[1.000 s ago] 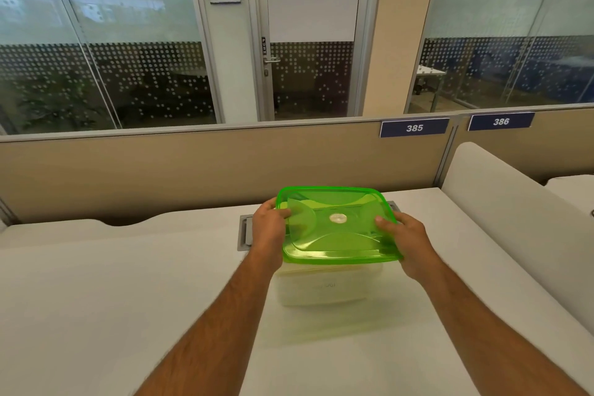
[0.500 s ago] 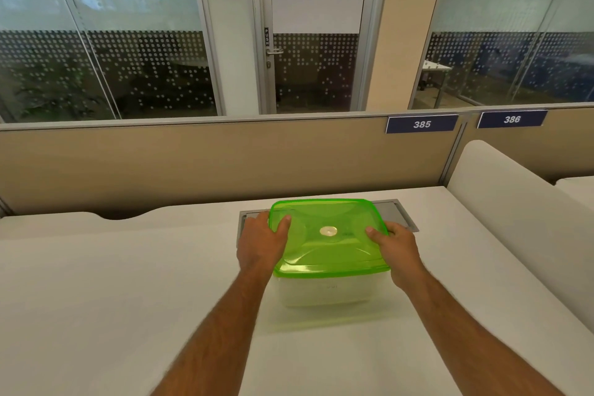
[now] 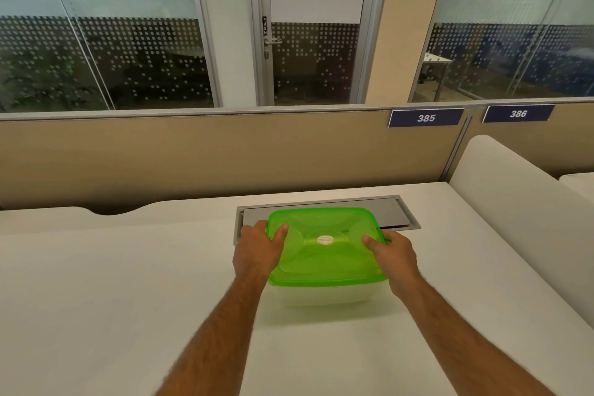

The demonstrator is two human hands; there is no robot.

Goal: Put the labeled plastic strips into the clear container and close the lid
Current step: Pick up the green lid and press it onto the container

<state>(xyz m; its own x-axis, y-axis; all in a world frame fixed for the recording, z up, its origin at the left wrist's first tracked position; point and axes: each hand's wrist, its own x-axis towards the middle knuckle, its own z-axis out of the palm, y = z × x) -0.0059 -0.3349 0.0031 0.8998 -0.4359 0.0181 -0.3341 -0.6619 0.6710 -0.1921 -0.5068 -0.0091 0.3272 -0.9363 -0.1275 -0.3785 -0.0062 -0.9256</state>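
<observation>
A translucent green lid [image 3: 324, 254] lies flat on top of the clear container [image 3: 324, 296], which stands on the white desk. My left hand [image 3: 257, 251] grips the lid's left edge, thumb on top and fingers down the side. On the opposite edge my right hand [image 3: 393, 256] holds it the same way. The container's wall is cloudy, and I cannot make out the strips inside.
A grey cable hatch [image 3: 395, 212] is set into the desk [image 3: 96, 299] just behind the container. A tan partition [image 3: 193, 154] with number plates 385 and 386 closes the back. A white divider [image 3: 514, 203] rises on the right.
Both hands brought the green lid down from a tilted position above the container until it sits level on the rim. The hands stayed on its two sides.
</observation>
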